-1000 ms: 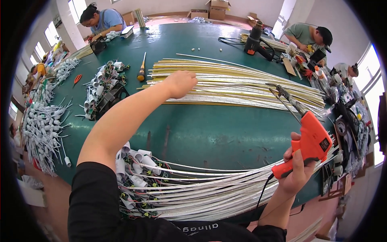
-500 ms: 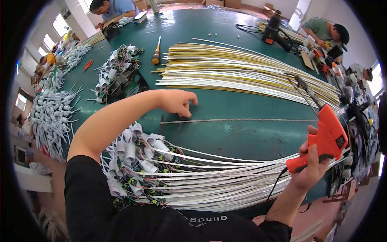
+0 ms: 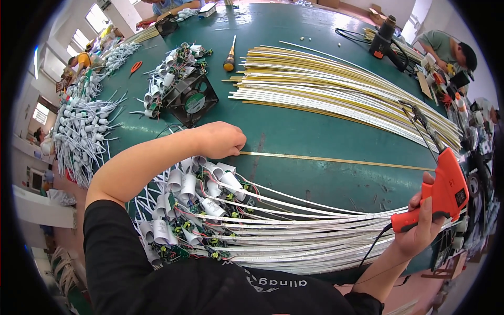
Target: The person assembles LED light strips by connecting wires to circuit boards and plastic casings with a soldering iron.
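Observation:
My left hand [image 3: 224, 140] is closed in a pinch on the left end of a thin LED strip [image 3: 336, 158], which lies lengthwise across the green table. My right hand [image 3: 417, 231] is wrapped round the handle of a red soldering gun [image 3: 446, 189] with a black cord. Its long metal tip [image 3: 425, 126] points up and away, over the right end of the strip. Just below my left forearm sits a heap of white lamp caps with small circuit boards [image 3: 194, 194]. White LED strips [image 3: 310, 233] run from these caps to the right, in front of my body.
Beyond my hands lies a wide bundle of yellow and white strips [image 3: 336, 84]. A black fan [image 3: 191, 100], a screwdriver [image 3: 230, 58], orange-handled scissors [image 3: 135, 68] and a black heat gun [image 3: 384, 39] stand around it. White wired caps [image 3: 84, 131] pile up at left. Co-workers sit at the far edges.
My left hand has gone from spread fingers above the strip to a pinch on its left end. The strip's visible face looks more yellow now. The whole view has shifted slightly.

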Demonstrator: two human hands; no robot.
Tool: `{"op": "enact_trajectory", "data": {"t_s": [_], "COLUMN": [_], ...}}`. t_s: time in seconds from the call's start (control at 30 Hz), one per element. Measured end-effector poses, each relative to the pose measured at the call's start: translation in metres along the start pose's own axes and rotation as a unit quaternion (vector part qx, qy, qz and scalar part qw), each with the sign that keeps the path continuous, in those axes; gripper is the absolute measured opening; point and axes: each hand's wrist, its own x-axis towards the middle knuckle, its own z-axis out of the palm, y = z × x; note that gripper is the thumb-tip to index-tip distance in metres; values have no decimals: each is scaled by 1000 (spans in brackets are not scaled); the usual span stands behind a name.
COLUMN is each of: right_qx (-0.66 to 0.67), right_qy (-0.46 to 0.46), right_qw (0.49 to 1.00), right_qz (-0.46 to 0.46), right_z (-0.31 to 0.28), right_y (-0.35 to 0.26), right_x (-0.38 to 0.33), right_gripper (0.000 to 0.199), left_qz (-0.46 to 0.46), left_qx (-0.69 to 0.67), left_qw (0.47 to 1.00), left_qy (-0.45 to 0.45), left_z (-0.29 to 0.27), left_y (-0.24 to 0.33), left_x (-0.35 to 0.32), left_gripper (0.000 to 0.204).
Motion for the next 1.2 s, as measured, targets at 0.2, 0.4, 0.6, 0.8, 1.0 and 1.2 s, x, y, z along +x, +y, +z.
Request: {"op": "enact_trajectory", "data": {"t_s": [0.2,0.4,0.6,0.8,1.0,1.2], "right_qx": [1,-3,-6,-17,-27,-16], "right_qy": [1,4,-10,-15,-4,-3], "right_qw": [1000,1000,1000,1000,999,999], "right_qz": [-3,1,-4,14,18,32], "right_z": [-1,-4,-8,-1,1,-8], "right_y": [-1,-3,3,4,6,11], "right_x": [-1,0,2,1,2,0], "right_gripper": [45,46,47,47,50,50], "left_qz": [20,-11,-56,-165,-178,-121], "left_qx": [204,173,-557,-439,-237,-34], "left_qw": [978,985,829,883,955,992], "left_qy": [-45,13,12,8,-9,29], "left_z": [-4,-7,-20,-5,-15,-9], "left_y": [32,12,-8,-1,7,-1], "left_x": [3,9,6,36,56,54], "left_gripper": [12,15,9,10,25,36]}}
